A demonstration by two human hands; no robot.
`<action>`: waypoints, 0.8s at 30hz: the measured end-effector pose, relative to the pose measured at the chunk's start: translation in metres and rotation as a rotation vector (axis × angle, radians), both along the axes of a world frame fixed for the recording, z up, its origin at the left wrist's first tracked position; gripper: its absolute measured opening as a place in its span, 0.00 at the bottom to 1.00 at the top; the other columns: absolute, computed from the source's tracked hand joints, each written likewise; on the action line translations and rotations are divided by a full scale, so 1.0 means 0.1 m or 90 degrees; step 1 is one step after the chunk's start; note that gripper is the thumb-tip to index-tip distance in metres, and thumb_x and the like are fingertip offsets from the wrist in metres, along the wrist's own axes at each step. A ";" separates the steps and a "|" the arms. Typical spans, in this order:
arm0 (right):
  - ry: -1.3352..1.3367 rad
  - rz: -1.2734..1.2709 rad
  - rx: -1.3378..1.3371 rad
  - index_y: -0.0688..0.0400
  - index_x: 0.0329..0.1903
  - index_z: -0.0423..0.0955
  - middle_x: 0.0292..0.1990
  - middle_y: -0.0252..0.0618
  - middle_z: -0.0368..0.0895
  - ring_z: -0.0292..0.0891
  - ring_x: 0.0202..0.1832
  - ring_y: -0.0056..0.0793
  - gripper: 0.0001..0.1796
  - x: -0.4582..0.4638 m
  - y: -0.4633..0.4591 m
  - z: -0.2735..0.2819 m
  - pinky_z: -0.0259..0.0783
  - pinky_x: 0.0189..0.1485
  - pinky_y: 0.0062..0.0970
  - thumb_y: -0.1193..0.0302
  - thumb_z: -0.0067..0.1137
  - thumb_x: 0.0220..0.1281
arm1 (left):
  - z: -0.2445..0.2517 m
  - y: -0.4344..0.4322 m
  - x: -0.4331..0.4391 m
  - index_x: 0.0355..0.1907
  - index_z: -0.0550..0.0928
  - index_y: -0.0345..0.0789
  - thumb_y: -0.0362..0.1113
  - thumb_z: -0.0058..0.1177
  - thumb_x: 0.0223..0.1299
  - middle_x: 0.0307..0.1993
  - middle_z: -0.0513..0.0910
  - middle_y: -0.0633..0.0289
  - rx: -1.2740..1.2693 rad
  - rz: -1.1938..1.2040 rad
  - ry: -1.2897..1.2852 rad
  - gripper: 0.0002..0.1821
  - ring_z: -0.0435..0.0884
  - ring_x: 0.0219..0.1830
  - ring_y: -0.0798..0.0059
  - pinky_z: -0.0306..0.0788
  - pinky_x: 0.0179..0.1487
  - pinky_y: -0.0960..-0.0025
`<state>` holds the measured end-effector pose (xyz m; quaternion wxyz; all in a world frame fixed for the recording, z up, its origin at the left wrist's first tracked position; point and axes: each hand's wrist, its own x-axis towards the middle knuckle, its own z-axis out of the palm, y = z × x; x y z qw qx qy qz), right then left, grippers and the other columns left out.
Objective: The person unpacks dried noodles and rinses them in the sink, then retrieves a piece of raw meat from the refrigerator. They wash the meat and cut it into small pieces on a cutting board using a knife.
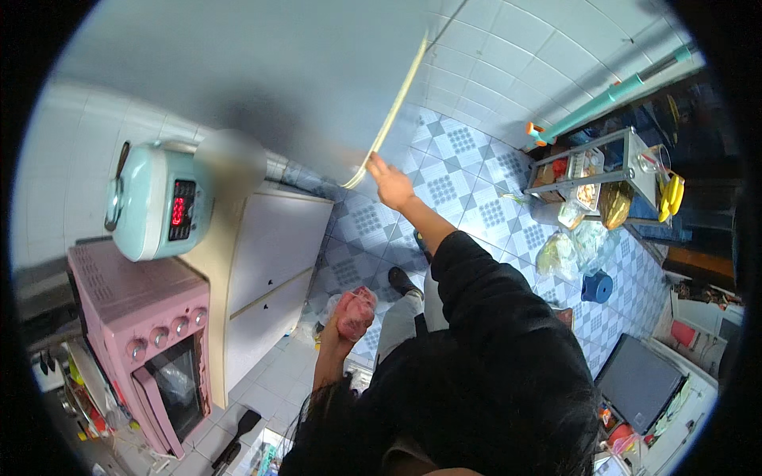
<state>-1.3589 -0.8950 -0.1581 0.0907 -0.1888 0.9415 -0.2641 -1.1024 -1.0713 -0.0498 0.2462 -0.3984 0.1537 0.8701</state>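
My left hand [340,333] holds a piece of raw red meat [356,313] in a clear plastic bag, low in front of my body. My right hand [390,183] reaches forward, its fingers at the pale yellow edge strip [397,101] of a large, smooth grey-blue panel [286,53], which looks like an appliance door. The fingertips partly go out of sight at that edge, so whether they grip it is unclear. The panel fills the upper left of the view and is blurred nearby.
A mint-green cooker [158,202] stands left, near a pink oven [149,333] and white cabinet [274,256]. At right are a metal shelf rack [601,172] with bananas [671,197], plastic bags [558,256] and a blue stool [596,287] on the tiled floor. A black spatula [247,423] lies bottom left.
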 end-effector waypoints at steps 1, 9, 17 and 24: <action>0.002 0.029 0.035 0.50 0.62 0.55 0.65 0.40 0.52 0.69 0.49 0.46 0.36 -0.09 0.05 -0.01 0.71 0.48 0.38 0.79 0.49 0.46 | -0.03 0.06 -0.04 0.52 0.70 0.31 0.43 0.45 0.65 0.44 0.76 0.59 -0.009 -0.011 -0.019 0.19 0.77 0.40 0.71 0.74 0.41 0.70; 0.101 0.072 0.022 0.48 0.53 0.64 0.52 0.37 0.65 0.75 0.37 0.39 0.27 -0.37 0.15 -0.10 0.74 0.39 0.36 0.80 0.48 0.47 | -0.65 0.60 -0.66 0.53 0.69 0.34 0.39 0.41 0.67 0.48 0.75 0.58 -0.044 -0.115 0.016 0.17 0.75 0.47 0.70 0.72 0.48 0.68; 0.054 -0.114 -0.101 0.53 0.52 0.68 0.61 0.41 0.62 0.69 0.48 0.43 0.28 0.32 1.44 0.00 0.67 0.49 0.38 0.84 0.48 0.42 | -1.06 0.74 -0.94 0.57 0.68 0.43 0.37 0.39 0.65 0.52 0.73 0.60 -0.058 -0.104 -0.002 0.18 0.75 0.48 0.67 0.74 0.46 0.63; -0.132 -0.796 -0.585 0.61 0.60 0.62 0.53 0.41 0.69 0.70 0.50 0.32 0.27 0.96 2.71 -0.72 0.72 0.45 0.30 0.55 0.36 0.69 | -1.38 1.12 -1.40 0.57 0.68 0.41 0.39 0.41 0.65 0.52 0.73 0.59 -0.152 -0.154 0.048 0.18 0.76 0.48 0.66 0.74 0.46 0.64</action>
